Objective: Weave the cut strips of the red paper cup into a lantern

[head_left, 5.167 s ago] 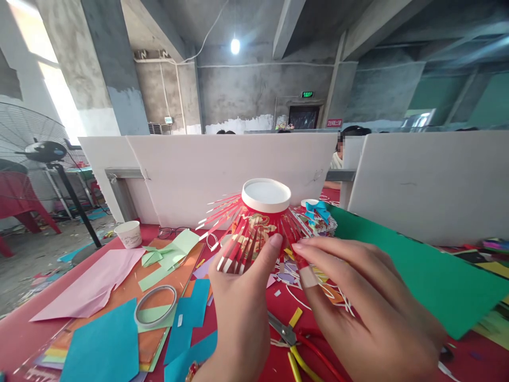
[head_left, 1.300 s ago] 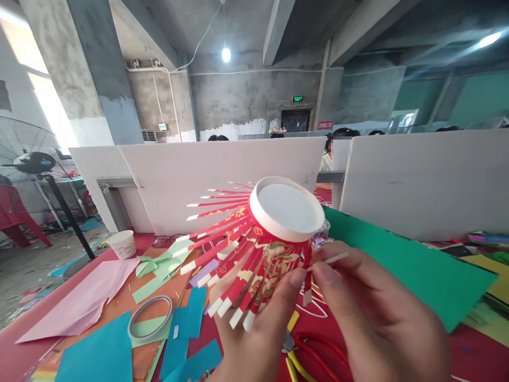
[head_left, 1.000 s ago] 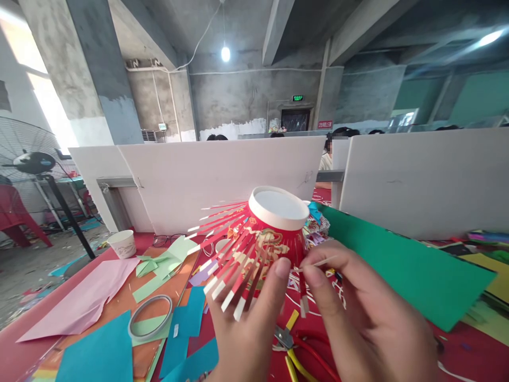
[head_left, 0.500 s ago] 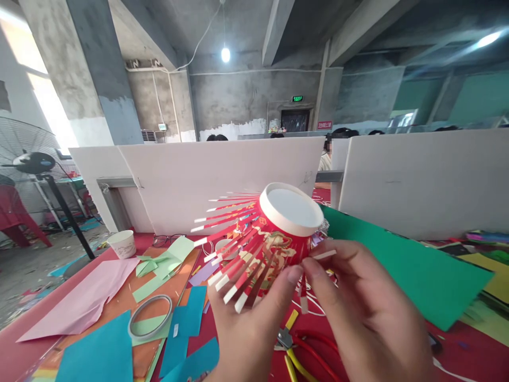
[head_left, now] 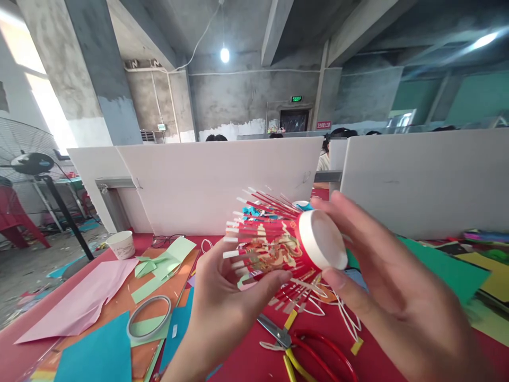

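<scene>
A red paper cup (head_left: 280, 244) with a gold pattern is held in the air, lying on its side. Its wall is slit into many narrow strips with white tips, fanning out to the left. The white base faces right and toward me. My left hand (head_left: 226, 305) grips the slit wall, thumb on the near side and fingers behind, mostly hidden. Around the base's edge, my right hand (head_left: 392, 286) closes with its thumb below and fingers above. Beneath the cup, scissors (head_left: 284, 338) with red and yellow handles lie on the red table (head_left: 246, 361).
At left are a small paper cup (head_left: 121, 246), pink paper (head_left: 79, 302), a blue sheet (head_left: 95, 350) and a tape roll (head_left: 148, 338). A green sheet (head_left: 441, 270) lies right. White partition boards (head_left: 222, 185) stand behind, with a person (head_left: 325, 160) partly visible beyond.
The red cup has been turned so its base swings from facing up to facing right. My right hand has shifted from the strips to the base, and scissors blades are now uncovered.
</scene>
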### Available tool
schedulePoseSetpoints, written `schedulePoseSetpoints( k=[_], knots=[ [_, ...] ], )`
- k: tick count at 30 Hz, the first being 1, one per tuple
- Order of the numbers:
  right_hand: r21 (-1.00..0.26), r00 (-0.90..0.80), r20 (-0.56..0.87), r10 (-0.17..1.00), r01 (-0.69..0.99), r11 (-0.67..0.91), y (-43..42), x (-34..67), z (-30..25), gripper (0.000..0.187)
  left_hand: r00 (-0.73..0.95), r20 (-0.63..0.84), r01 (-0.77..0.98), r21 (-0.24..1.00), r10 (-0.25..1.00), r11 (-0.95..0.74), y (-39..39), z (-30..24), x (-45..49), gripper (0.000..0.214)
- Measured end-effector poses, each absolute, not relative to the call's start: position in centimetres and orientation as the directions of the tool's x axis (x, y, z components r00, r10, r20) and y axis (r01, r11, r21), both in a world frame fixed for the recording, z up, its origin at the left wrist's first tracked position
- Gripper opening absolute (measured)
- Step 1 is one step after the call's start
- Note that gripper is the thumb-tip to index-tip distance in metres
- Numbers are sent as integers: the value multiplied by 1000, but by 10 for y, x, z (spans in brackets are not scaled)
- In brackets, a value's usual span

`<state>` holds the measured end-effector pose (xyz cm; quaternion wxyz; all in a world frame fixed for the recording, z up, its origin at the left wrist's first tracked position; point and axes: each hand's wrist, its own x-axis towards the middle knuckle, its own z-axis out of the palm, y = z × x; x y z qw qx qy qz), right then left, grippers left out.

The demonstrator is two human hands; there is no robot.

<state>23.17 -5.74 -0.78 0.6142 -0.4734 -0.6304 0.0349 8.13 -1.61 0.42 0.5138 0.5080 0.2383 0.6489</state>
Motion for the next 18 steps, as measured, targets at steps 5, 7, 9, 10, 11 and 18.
schedulePoseSetpoints(
  k=[5, 7, 9, 10, 11, 18],
  knots=[
    [-631, 283, 764, 580, 516, 579, -57, 222, -9, 47, 67, 351, -536, 802, 934, -263, -16, 11, 77, 26],
    [-670, 353, 740, 573, 470, 575, -55, 215, -9, 45, 176, 334, -575, 799, 926, -178, -15, 14, 74, 16],
    [-657, 362, 752, 550, 480, 581, -54, 211, -8, 45, 268, 354, -609, 783, 896, -127, -14, 17, 71, 8],
    [-636, 355, 770, 530, 500, 588, -54, 210, -8, 45, 293, 365, -622, 775, 884, -114, -13, 17, 71, 7],
    [-610, 344, 790, 508, 523, 595, -54, 211, -8, 45, 314, 368, -623, 775, 875, -103, -13, 17, 70, 7],
    [-378, 240, 918, 316, 771, 512, -55, 213, -5, 44, 310, 224, -580, 815, 924, -3, -17, 1, 70, 10]
  ],
)
